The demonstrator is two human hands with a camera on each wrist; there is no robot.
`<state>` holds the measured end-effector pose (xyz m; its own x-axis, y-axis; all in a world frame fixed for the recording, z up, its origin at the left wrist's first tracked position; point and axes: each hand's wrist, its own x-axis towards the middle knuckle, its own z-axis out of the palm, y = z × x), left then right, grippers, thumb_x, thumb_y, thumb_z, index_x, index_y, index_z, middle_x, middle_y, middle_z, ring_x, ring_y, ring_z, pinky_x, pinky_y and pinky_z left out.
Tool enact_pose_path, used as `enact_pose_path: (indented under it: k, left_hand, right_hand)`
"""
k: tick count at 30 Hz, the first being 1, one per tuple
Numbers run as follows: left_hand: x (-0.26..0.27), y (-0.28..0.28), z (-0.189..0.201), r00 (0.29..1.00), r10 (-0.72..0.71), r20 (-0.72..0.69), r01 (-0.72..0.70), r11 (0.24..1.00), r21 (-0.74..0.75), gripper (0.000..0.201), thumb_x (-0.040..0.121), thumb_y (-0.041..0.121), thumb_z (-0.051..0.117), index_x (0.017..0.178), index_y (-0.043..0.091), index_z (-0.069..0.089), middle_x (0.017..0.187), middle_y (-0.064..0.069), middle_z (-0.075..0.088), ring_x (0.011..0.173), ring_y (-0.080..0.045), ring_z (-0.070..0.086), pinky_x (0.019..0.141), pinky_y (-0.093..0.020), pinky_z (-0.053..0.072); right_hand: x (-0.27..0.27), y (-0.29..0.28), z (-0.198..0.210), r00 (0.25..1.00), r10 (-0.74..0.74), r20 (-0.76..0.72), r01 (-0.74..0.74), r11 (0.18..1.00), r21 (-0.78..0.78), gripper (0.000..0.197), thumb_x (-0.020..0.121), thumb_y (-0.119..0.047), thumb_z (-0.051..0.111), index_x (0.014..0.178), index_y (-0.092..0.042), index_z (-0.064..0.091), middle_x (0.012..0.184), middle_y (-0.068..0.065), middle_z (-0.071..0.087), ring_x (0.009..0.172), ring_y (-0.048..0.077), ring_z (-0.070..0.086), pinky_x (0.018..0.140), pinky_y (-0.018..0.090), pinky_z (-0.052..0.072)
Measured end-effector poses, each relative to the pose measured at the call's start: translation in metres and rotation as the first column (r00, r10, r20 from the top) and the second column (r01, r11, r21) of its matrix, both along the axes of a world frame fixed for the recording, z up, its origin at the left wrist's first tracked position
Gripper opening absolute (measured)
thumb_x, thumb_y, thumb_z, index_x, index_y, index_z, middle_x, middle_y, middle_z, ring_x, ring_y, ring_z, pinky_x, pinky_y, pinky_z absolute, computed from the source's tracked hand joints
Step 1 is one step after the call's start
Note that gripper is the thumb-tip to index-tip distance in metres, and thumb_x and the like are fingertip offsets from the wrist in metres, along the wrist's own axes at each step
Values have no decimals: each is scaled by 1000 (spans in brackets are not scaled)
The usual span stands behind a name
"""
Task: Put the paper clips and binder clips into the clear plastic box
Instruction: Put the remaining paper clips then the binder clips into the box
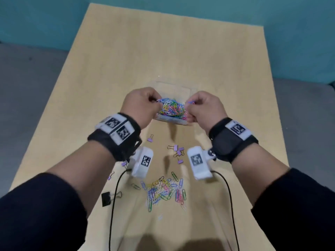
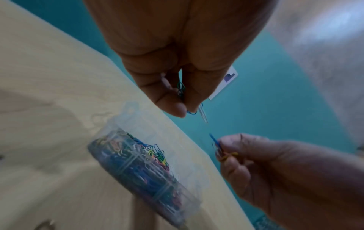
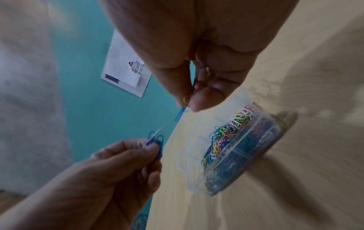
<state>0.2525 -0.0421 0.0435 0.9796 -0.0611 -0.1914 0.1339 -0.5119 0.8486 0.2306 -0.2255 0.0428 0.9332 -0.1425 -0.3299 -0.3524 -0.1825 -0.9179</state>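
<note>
The clear plastic box [image 1: 170, 120] sits mid-table, heaped with coloured paper clips [image 1: 172, 109]. My left hand [image 1: 143, 104] hovers over its left side and pinches a few blue and white paper clips [image 2: 194, 111]. Over the right side my right hand [image 1: 203, 107] pinches blue and yellow paper clips [image 3: 182, 111]. Both hands hang a little above the box [image 2: 141, 168], which also shows in the right wrist view [image 3: 236, 149]. A loose pile of paper clips [image 1: 164, 190] lies near me. Small purple binder clips [image 1: 178, 153] lie between pile and box.
A black binder clip [image 1: 106, 198] lies at the near left, with purple binder clips [image 1: 150, 138] scattered on the left. Two black cables [image 1: 116, 192] run from the wrist cameras across the near table. Beyond the wooden table [image 1: 163, 51] stands a teal wall.
</note>
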Motion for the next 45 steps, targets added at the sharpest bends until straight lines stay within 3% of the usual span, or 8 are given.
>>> enact_pose_path:
  k: [5,10,17,21,27,30,36,45]
  left_hand:
    - [9,-6,-11,989,-143,22,130,946,298,35,79,16,65,113,20,66,109,-2,63,85,-22,63,83,-29,49]
    - [-69,31,-11,988,-154,1,147,945,292,31,78,16,66,107,22,66,96,1,59,79,-20,61,76,-29,46]
    - [-213,47,-27,770,-397,-499,629,607,487,32,81,51,51,83,26,30,93,3,55,88,-25,56,68,-35,40]
    - [-229,33,-48,757,-514,-404,639,711,292,19,83,38,50,75,23,41,80,9,48,76,-16,49,66,-30,36]
    - [-218,30,-50,938,-316,-145,345,899,271,13,81,22,62,76,24,50,78,12,46,67,-8,46,64,-28,38]
    - [-222,45,-48,969,-206,-135,242,896,372,37,77,38,70,106,24,51,102,6,45,79,-17,53,74,-33,45]
    - [-228,34,-61,940,-285,-190,342,811,475,98,61,56,76,141,32,23,119,6,32,105,-17,33,92,-29,38]
    - [-195,13,-71,943,-299,-143,330,807,489,30,82,23,63,111,21,58,103,-1,44,94,-22,49,76,-33,46]
  right_hand:
    - [9,5,-1,996,38,-76,-46,994,-97,19,93,-11,57,111,-11,60,82,1,58,62,20,62,57,33,59]
    - [-64,-22,-13,982,188,-31,-187,920,-343,23,87,-30,54,107,-23,65,91,-2,64,76,16,62,68,32,53]
    - [-201,-26,-35,624,639,-451,-782,501,-371,25,78,-34,58,69,-25,36,67,-8,45,61,9,41,56,23,32]
    - [-208,2,-39,523,735,-432,-851,422,-313,24,81,-28,53,65,-25,37,68,-7,47,67,16,44,62,32,36]
    - [-192,20,-45,718,626,-303,-695,635,-337,14,84,-27,55,72,-25,48,72,-11,52,67,9,50,67,32,46]
    - [-204,2,-43,837,470,-279,-546,692,-472,15,81,-28,59,86,-31,46,87,-11,46,68,10,50,64,28,42]
    - [-208,7,-52,796,507,-330,-593,544,-594,90,73,-37,73,140,-41,13,124,-5,25,108,18,40,88,32,45]
    - [-177,32,-70,767,606,-211,-549,449,-705,27,85,-13,60,110,-17,52,107,4,41,87,25,48,70,37,48]
